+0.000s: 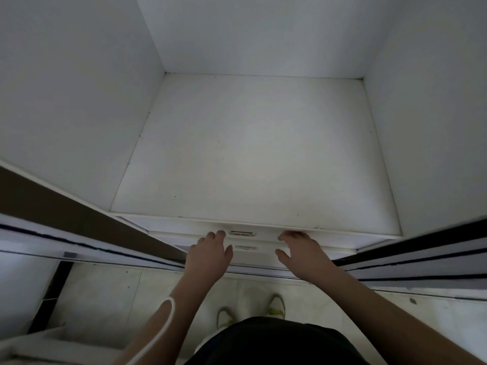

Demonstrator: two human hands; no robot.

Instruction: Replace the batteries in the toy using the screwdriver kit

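Both hands are reaching to the top drawer front of a white cabinet, low in the frame.

The left hand [210, 255] and right hand [300, 252] are flanking the drawer's handle [242, 233], fingers loosely spread, tips hooking at the drawer [342, 238] under the shelf [253, 154]; actual grip unclear. Its long axis is running left-right. A second handle [245, 247] is sitting below. Toy and screwdriver kit are showing nowhere; probably inside.

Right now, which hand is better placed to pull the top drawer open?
Left, marginally. The left hand has its fingertips right beside the top drawer's handle; the right hand touches the same drawer front farther from it. Neither hand grips yet.
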